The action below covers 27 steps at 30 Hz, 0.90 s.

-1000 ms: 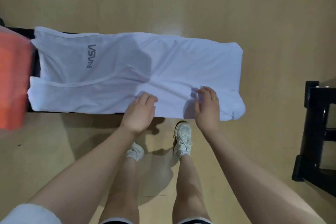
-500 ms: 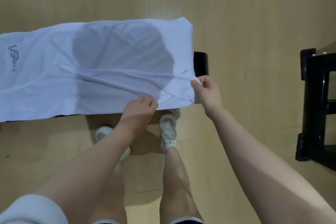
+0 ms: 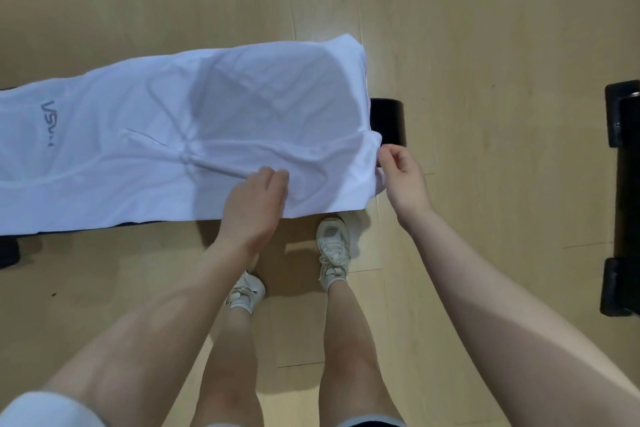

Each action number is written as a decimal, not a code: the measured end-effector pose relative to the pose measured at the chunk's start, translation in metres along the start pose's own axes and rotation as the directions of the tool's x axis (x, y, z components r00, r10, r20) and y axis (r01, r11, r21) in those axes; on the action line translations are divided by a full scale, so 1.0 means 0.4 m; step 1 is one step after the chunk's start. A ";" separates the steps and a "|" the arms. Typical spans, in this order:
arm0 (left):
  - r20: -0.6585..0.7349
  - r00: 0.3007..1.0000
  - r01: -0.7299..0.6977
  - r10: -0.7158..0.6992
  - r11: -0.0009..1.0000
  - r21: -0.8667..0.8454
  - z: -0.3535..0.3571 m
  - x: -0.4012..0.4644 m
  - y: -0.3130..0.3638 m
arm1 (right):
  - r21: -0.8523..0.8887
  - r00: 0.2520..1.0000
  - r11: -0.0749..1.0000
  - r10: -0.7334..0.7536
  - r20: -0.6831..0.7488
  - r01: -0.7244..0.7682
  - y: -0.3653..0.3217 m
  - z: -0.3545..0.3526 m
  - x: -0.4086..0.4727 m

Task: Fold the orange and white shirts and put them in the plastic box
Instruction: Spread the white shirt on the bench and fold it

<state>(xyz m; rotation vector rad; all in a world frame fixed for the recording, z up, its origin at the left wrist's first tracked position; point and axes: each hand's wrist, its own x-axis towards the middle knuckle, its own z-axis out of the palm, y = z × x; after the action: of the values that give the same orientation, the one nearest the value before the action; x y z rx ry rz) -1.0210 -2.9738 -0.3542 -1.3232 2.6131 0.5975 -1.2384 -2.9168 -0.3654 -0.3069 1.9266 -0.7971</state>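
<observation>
White shirt (image 3: 145, 135) spread long over a black bench (image 3: 388, 120), hem end toward the right, far side hanging down. Left hand (image 3: 254, 204) resting on the cloth near the front edge, fingers bent into a ridge of fabric, probably pinching it. Right hand (image 3: 401, 172) pinching the hem corner between thumb and finger. Thin, soft, light cloth, likely to wrinkle and slide on the bench; better held at corners and edges, both ends together. Orange shirt and plastic box not in view.

The white shirt (image 3: 173, 135) runs off the left edge, hiding most of the black bench (image 3: 388, 120).
</observation>
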 end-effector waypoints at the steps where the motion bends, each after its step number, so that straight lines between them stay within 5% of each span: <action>1: -0.036 0.998 0.041 -0.042 0.999 -0.009 -0.008 0.013 -0.009 | -0.007 1.000 1.000 -0.015 0.004 0.015 -0.014 0.004 0.006; 6: -0.014 0.959 0.284 -0.284 0.954 0.098 -0.047 0.060 -0.087 | -0.191 0.995 0.978 -0.070 0.072 0.083 -0.090 0.031 0.046; 8: 0.007 0.948 0.309 -0.317 0.929 0.201 -0.060 0.059 -0.122 | -0.102 0.992 0.991 -0.072 0.106 0.083 -0.107 0.036 0.044; 12: 0.076 0.951 0.255 -0.301 0.897 0.361 -0.085 0.038 -0.196 | 0.251 0.990 0.967 0.005 0.141 -0.041 -0.115 0.027 0.032; 18: 0.073 0.977 0.158 -0.202 0.908 0.387 -0.097 0.016 -0.295 | 0.261 0.997 0.963 0.071 0.017 -0.073 -0.111 0.040 0.054; 21: 0.078 0.984 0.119 -0.158 0.921 0.372 -0.118 0.027 -0.319 | 0.091 0.990 0.994 0.069 -0.125 -0.058 -0.100 0.059 0.067; 23: 0.065 0.974 0.201 -0.218 0.957 0.211 -0.133 0.037 -0.324 | -0.222 0.969 0.975 -0.057 -0.240 0.003 -0.096 0.079 0.056; 25: 0.047 0.961 0.268 -0.274 0.958 0.106 -0.124 0.042 -0.344 | -0.565 0.882 0.792 -0.415 -0.223 0.230 -0.097 0.118 0.025; 27: -0.015 0.982 0.187 -0.186 0.980 0.073 -0.121 0.042 -0.359 | -0.681 0.727 0.521 -0.687 0.025 0.515 -0.090 0.181 -0.012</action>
<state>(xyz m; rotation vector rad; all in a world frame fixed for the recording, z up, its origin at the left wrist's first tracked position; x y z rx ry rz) -0.9143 -3.0824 -0.3556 -1.5269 2.4538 0.4619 -1.1778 -2.9699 -0.3601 -1.4638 2.3202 -0.5628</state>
